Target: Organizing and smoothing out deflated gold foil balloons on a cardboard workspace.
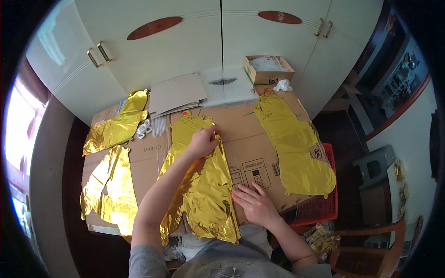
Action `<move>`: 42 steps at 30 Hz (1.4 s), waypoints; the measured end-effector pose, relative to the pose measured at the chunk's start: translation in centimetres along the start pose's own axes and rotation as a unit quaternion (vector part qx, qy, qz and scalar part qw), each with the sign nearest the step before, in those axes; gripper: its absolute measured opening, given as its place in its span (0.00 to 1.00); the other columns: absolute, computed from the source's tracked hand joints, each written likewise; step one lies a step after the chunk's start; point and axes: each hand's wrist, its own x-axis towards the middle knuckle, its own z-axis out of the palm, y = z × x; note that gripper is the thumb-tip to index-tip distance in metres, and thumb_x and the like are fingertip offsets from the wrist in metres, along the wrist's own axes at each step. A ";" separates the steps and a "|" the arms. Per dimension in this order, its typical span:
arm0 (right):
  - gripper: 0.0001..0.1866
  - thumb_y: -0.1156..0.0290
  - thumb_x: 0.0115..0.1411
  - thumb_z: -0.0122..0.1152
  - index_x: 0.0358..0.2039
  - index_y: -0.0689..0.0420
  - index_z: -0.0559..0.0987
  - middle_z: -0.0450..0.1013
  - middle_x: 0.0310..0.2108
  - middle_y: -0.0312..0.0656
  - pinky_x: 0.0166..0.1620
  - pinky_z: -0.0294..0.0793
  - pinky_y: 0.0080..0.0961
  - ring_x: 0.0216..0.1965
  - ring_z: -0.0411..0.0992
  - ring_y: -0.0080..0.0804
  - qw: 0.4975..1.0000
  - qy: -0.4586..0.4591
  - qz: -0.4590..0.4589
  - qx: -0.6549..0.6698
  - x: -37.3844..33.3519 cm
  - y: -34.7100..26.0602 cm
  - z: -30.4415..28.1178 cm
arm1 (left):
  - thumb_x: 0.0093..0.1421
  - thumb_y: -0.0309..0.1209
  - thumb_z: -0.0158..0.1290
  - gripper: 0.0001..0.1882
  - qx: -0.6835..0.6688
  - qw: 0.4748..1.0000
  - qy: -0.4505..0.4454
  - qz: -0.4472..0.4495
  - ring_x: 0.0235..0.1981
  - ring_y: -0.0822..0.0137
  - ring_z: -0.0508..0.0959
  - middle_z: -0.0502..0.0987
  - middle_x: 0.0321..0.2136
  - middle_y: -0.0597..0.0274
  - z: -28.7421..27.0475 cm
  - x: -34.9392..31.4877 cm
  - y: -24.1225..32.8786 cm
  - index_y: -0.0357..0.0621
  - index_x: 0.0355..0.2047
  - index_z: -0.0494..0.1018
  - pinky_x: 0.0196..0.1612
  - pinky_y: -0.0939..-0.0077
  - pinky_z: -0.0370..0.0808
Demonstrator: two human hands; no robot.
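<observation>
A flat gold foil balloon (211,204) lies in front of me on a cardboard-covered table, creased and shiny, its lower end at the near edge. My left hand (204,142) is closed in a pinch on its upper right edge; the fingertips are partly hidden. Beside the lower right edge, my right hand (255,205) rests with fingers stretched out, the tips touching the foil and the cardboard (245,134). Further right is another flat gold balloon (299,153), shaped like a digit. On the left lie a folded gold balloon (113,132) and a gold balloon with an opening (113,185).
Grey-brown card sheets (178,92) are stacked at the back, with white tape rolls (143,129) and white straws (159,126) nearby. An open box (269,69) and crumpled white plastic (282,85) stand back right. A red crate (331,208) and a wooden chair (394,231) are to the right.
</observation>
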 end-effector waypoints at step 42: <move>0.14 0.75 0.55 0.52 0.41 0.59 0.81 0.75 0.47 0.39 0.63 0.57 0.45 0.56 0.69 0.32 0.999 0.019 0.013 0.027 0.4 -0.3 -0.2 | 0.31 0.70 0.60 0.58 0.347 0.920 -0.040 0.180 0.59 0.59 0.65 0.70 0.52 0.54 -1.8 -2.6 1.6 0.34 0.53 0.67 0.60 0.53 0.60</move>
